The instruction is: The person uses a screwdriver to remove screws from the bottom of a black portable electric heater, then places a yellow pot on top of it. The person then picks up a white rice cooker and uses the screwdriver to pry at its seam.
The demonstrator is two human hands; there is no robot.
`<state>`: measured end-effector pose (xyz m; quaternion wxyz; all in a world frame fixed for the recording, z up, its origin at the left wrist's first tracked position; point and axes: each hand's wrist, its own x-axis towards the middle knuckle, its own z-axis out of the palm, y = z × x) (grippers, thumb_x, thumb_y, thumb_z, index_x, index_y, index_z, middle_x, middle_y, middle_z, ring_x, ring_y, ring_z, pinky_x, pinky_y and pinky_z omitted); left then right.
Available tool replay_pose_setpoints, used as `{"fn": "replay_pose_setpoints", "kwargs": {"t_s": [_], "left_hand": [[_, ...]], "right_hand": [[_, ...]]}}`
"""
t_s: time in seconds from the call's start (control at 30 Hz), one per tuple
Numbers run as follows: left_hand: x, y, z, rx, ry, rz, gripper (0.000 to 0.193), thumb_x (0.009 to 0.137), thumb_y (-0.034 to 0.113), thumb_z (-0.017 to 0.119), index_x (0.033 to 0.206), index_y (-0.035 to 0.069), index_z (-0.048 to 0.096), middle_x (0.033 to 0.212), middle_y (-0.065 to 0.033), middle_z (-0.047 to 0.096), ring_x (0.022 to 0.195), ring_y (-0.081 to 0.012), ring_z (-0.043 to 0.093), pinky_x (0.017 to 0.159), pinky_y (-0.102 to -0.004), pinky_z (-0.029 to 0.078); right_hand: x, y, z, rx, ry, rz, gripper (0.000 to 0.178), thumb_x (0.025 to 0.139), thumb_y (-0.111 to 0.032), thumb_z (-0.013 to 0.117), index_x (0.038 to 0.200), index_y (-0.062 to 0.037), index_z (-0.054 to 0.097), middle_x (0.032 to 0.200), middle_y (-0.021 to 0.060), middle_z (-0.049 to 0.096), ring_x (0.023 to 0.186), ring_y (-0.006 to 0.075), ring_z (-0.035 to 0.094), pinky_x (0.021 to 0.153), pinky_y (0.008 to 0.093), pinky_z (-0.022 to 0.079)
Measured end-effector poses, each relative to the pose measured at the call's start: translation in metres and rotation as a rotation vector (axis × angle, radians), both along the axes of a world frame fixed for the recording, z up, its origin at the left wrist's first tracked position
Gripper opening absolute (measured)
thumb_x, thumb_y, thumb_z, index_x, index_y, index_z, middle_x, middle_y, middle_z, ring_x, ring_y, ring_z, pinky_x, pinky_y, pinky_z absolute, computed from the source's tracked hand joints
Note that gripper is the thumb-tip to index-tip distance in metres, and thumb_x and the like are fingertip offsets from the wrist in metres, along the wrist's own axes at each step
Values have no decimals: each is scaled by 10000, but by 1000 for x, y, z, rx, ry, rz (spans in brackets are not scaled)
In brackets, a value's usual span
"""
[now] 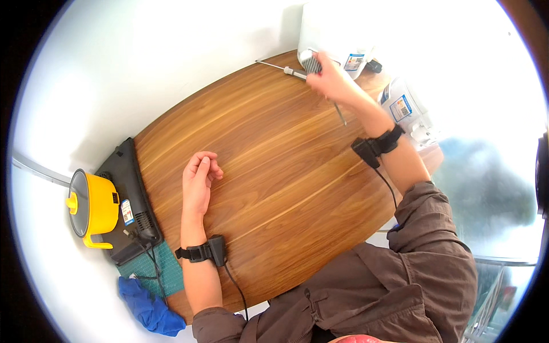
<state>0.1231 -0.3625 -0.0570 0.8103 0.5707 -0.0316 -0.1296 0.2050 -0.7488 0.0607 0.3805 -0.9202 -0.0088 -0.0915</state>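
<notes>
My right hand, slightly blurred, reaches to the far right of the table. Its fingers are closed on a grey ribbed piece with a white end, whose kind I cannot make out. Just left of that hand lies a screwdriver-like tool with a thin metal shaft and a grey-white handle. Another thin metal rod shows below the palm; the hand hides its upper end. Over the left half of the table, my left hand is loosely curled, thumb against the fingers, with nothing visible in it.
Large white plastic containers and a translucent jug stand at the right rear. At left, a yellow pot sits on a black flat case, near a green mat, cables and a blue cloth. Both wrists wear corded black straps.
</notes>
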Motion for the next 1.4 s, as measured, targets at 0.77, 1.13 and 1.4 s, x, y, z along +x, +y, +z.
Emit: {"fn": "replay_pose_setpoints", "kwargs": {"t_s": [0.77, 1.13, 1.4], "left_hand": [[-3, 3, -4, -10, -63, -29, 201, 1116, 191, 556, 1159, 39, 680, 892, 5, 650, 817, -98, 636, 758, -265, 536], [-2, 3, -5, -9, -58, -44, 202, 1118, 186, 551, 1169, 38, 680, 906, 10, 640, 821, -94, 634, 762, -261, 538], [-6, 0, -6, 30, -88, -24, 192, 1116, 175, 551, 1174, 43, 678, 900, 16, 633, 826, -90, 635, 764, -263, 539]], "right_hand": [[110, -88, 176, -870, 246, -99, 335, 779, -266, 783, 877, 52, 752, 761, 170, 745, 650, 277, 737, 545, 395, 591], [24, -152, 242, -1262, 308, -154, 345, 775, -238, 811, 1018, -5, 737, 793, 153, 733, 691, 275, 729, 617, 408, 605], [-32, -190, 231, -1102, 342, -182, 431, 735, -259, 832, 1088, -31, 733, 932, 182, 754, 807, 316, 751, 685, 436, 614]]}}
